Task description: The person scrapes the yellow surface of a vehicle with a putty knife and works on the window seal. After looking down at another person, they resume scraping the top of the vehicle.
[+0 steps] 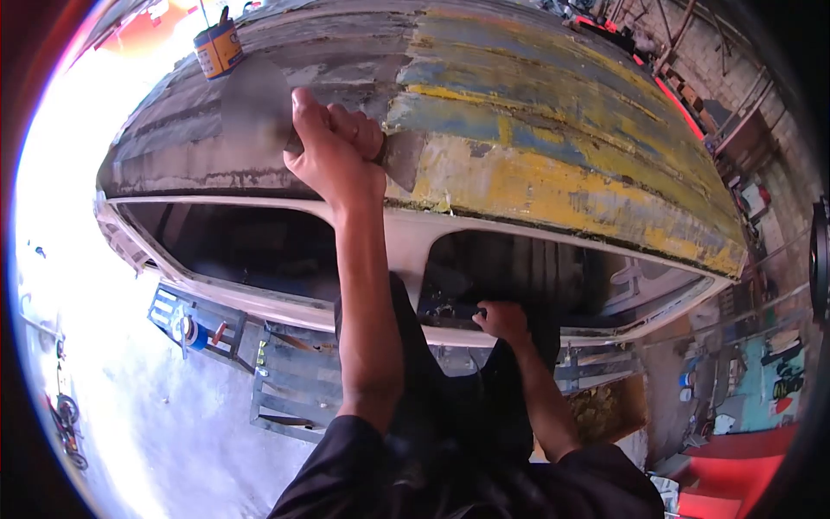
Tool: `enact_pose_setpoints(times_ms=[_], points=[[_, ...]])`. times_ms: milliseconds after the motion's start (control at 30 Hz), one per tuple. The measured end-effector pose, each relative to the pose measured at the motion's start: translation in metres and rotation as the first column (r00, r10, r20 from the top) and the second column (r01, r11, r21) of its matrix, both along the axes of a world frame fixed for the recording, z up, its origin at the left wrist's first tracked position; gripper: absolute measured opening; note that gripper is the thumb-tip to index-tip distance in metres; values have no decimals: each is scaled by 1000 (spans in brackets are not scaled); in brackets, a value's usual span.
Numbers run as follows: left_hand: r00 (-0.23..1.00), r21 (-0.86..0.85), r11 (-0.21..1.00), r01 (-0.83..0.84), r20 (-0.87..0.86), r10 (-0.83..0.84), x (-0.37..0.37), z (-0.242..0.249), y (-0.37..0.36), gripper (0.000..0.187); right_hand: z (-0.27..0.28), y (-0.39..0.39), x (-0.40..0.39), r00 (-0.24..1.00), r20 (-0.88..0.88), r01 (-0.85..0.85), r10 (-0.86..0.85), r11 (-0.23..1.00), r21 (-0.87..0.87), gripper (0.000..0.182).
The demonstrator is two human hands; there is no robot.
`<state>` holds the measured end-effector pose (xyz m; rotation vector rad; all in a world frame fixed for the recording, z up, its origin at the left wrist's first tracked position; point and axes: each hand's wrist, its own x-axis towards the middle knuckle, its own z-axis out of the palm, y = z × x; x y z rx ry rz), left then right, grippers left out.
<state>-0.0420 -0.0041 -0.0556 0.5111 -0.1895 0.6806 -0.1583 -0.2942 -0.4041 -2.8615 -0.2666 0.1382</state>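
Observation:
My left hand [339, 151] is raised over the vehicle roof, its fingers wrapped round a scraper. The scraper's flat grey blade [403, 161] sticks out to the right of the fist, over the seam between bare and painted roof. My fist hides most of its handle. A yellow and blue can [218, 50] stands farther back on the roof, with sticks or handles in it. Lower down, in front of the right side window [519, 268], my right hand [501, 320] is closed, with a small dark end at its fingers; what it holds I cannot make out.
The roof [562, 121] is dark on the left, flaking yellow and blue on the right. A blurred grey patch lies left of my fist. Below are a slatted metal stand [298, 372], a blue-rimmed round container [192, 332] and a brown box [618, 406]. A wall stands at right.

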Motion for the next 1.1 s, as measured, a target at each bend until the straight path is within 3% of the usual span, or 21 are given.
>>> enact_pose_setpoints(times_ms=[133,167,300,400,433,467,567,633,767,867,900,1000,1033,1100], points=[[997,-16,997,-72,-41,71,-12,11,7,50,7,-2,-1,999,-43,-9,8,1000,-24,40],[996,-8,1000,21,82,-20,-10,0,23,50,9,-4,1,999,-34,6,-6,1000,-7,41],[999,13,1000,27,-24,-27,-3,0,-5,51,-3,-1,-7,1000,-5,-1,1,1000,4,42],[996,-10,998,-67,-66,66,-11,7,2,51,-1,-6,-5,999,28,-31,31,999,11,41],[995,28,997,77,64,-79,-12,6,22,52,1,-7,-4,999,31,-33,32,999,27,41],[998,27,1000,-4,65,2,-12,3,33,53,2,-10,-2,999,25,-23,23,999,33,40],[996,26,1000,2,-89,1,-4,0,-1,53,-3,-4,-10,1000,-18,3,-3,1000,25,38],[997,72,995,-66,-33,68,-7,4,-12,49,6,-3,-6,1000,-11,5,-5,998,-55,37],[988,-42,996,75,135,-68,-16,2,25,43,8,-7,-5,999,50,1,-1,1000,-6,36],[997,21,998,-62,-40,63,-5,0,-15,46,1,-3,-15,1000,16,11,-11,1000,17,36],[999,102,994,-49,1,49,-7,1,-13,47,4,-2,-13,1000,-7,2,-2,1000,-2,37],[1000,-9,1000,-7,22,7,-8,4,6,46,17,-3,-10,1000,25,1,0,1000,-22,36],[995,12,1000,8,102,-10,-14,6,19,46,16,-3,-11,999,44,8,-7,1000,-13,36],[996,37,995,-93,0,93,-13,8,8,48,13,-7,-6,1000,-9,6,-6,1000,-13,37]])
